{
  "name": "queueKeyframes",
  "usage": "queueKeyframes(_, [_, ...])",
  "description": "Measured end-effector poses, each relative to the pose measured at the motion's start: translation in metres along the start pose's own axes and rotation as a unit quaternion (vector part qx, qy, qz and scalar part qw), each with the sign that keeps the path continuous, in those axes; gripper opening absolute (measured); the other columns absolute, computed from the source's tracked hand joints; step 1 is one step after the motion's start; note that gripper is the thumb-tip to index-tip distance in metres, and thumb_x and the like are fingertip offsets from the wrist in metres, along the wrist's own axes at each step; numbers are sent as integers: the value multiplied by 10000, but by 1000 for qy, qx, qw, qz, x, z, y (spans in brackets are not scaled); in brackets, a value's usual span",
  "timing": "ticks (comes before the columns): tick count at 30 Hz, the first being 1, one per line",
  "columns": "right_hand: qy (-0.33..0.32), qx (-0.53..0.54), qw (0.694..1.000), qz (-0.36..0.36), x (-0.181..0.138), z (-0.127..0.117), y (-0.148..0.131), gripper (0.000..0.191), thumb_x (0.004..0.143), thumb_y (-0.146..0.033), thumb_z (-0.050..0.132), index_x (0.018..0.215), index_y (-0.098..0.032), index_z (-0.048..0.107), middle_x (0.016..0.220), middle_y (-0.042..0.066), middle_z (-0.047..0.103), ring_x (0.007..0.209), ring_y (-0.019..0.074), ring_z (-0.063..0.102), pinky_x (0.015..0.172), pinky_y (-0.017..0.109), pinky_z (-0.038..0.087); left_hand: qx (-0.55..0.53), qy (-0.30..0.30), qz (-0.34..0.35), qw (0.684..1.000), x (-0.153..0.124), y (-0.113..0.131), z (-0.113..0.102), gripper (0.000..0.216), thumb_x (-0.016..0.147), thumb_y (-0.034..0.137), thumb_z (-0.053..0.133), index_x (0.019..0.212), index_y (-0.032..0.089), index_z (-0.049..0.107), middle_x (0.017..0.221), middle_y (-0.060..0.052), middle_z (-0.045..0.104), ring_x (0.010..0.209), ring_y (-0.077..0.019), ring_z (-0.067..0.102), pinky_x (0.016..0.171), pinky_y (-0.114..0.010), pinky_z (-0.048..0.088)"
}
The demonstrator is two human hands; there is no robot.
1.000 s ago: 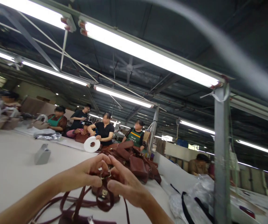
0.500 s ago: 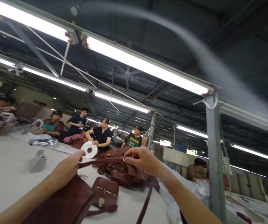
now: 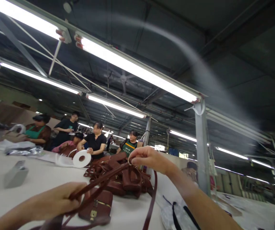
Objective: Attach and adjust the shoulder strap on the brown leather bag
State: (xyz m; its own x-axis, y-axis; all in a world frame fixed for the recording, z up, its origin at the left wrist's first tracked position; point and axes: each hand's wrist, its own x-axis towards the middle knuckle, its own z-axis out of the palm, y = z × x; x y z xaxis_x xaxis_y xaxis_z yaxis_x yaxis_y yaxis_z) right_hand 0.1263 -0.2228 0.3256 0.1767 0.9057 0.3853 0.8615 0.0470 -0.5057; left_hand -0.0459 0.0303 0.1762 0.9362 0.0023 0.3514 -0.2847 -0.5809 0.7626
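A brown leather strap [image 3: 103, 176] stretches between my two hands above the table. My left hand [image 3: 56, 199], low on the left, has its fingers wrapped round the strap. My right hand [image 3: 149, 159] is higher up and pinches the strap's end by a small metal ring [image 3: 129, 162]; a length of strap hangs below it. Under the strap lies a small brown bag [image 3: 101, 207] with a gold zip and clasp, partly covered by my left hand and the strap. Behind it is a heap of brown leather bags [image 3: 130, 182].
On the white table [image 3: 53, 179] are a grey block [image 3: 16, 175] and a white roll of tape [image 3: 76, 159]. Several people work beyond, one in a black shirt [image 3: 96, 140]. A metal post [image 3: 201, 150] and clear plastic bags [image 3: 173, 207] are to the right.
My left hand has moved down and left, drawing out more of the strap, while my right hand keeps its pinch. The large brown bag at lower left is now mostly out of view. The camera has turned right.
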Motion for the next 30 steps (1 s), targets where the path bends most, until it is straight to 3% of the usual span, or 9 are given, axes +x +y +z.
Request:
queueKeyframes(3, [1,-7,1000,-8,10,1,-16,301,763,-431,711,864,-148,722,696,-20,620,615,93,481,601,254,352,-150,-100,0,984,10,33,13,433,607,208,705,1038,245,677,798,32,648,699,-165,547,615,-249,408])
queueKeyframes(6, [-35,-6,999,-12,20,13,-22,347,743,-478,716,830,-142,710,710,-8,618,649,109,498,627,262,382,-258,-26,43,965,27,54,31,384,694,339,765,1044,231,649,858,4,677,739,-170,601,689,-281,476])
queueKeyframes(9, [-51,8,999,-4,25,24,-21,337,733,-474,714,794,-144,688,697,-16,604,637,101,473,611,254,367,-309,43,45,949,43,56,50,381,741,516,755,864,194,592,695,46,577,572,-97,492,564,-226,414])
queueKeyframes(13, [-73,10,997,17,22,28,-19,324,705,-463,742,758,-151,674,633,-47,558,592,84,439,560,245,318,-220,114,65,967,48,49,61,360,823,545,658,916,213,556,584,116,385,503,-76,299,465,-210,203])
queueKeyframes(15, [-104,-24,994,29,18,28,-19,326,706,-468,761,728,-153,679,597,-61,533,569,77,423,534,244,294,-123,130,78,981,44,47,59,313,855,513,603,869,202,572,603,102,375,545,-93,303,487,-227,208])
queueKeyframes(18, [-134,-78,986,58,13,31,-15,334,735,-477,753,686,-155,681,538,-79,483,517,62,365,482,252,239,-56,92,85,991,39,44,55,356,874,520,551,785,179,604,654,67,412,607,-112,340,539,-252,248])
queueKeyframes(22, [-154,-53,984,77,11,40,-2,377,719,-524,765,696,-159,673,501,-87,484,492,59,355,454,247,224,-100,38,77,991,35,33,57,460,869,616,551,757,178,638,611,68,363,577,-105,292,530,-271,201])
queueKeyframes(27, [-169,-13,983,68,9,49,12,387,760,-519,731,651,-165,618,474,-111,374,451,40,293,420,236,189,-169,7,-24,985,33,26,65,665,664,844,596,750,185,597,483,111,286,431,-70,178,437,-274,70])
queueKeyframes(30, [-153,-5,987,56,11,50,15,393,780,-496,714,606,-169,580,472,-108,371,446,39,291,417,241,183,-176,21,-51,983,36,30,62,693,637,886,568,701,196,544,481,117,280,435,-68,153,439,-271,58])
